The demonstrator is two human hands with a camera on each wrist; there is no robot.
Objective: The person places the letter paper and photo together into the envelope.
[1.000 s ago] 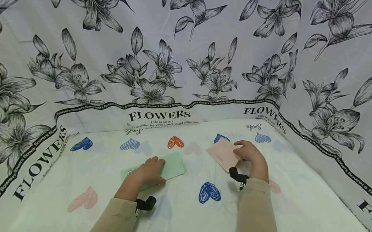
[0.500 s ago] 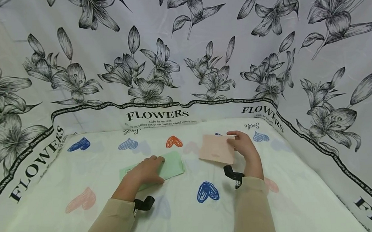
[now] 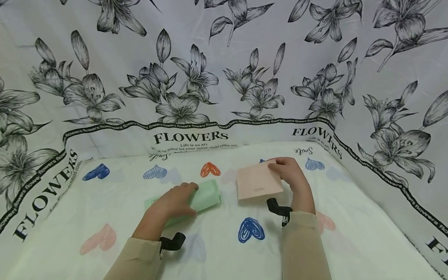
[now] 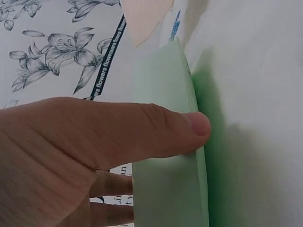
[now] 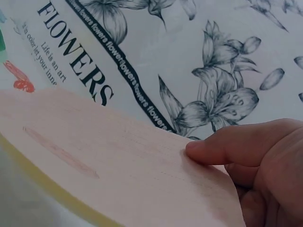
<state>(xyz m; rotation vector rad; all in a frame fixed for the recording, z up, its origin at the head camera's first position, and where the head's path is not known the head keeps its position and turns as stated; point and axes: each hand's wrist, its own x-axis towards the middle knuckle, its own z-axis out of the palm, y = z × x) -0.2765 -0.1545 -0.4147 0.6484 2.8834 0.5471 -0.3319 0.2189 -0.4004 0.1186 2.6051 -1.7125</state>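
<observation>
My left hand grips a light green flat packet across its width, low over the heart-printed cloth. In the left wrist view the thumb presses over its face and long edge, and the fingers go behind the packet. On the right, my right hand pinches a thin square pink sheet by its right corner, raised and tilted. The right wrist view shows my thumb on top of the pink sheet, which has a faint reddish mark and a yellowish near edge; the fingers beneath are partly hidden.
A white cloth with blue, red and pink hearts covers the surface. White fabric walls with black lily prints and FLOWERS lettering stand behind and at both sides. Each wrist wears a black camera mount.
My right hand has lifted the pink sheet, shifted it slightly left and turned it from diamond-wise to nearly square-on. The left hand has tipped the green packet up slightly.
</observation>
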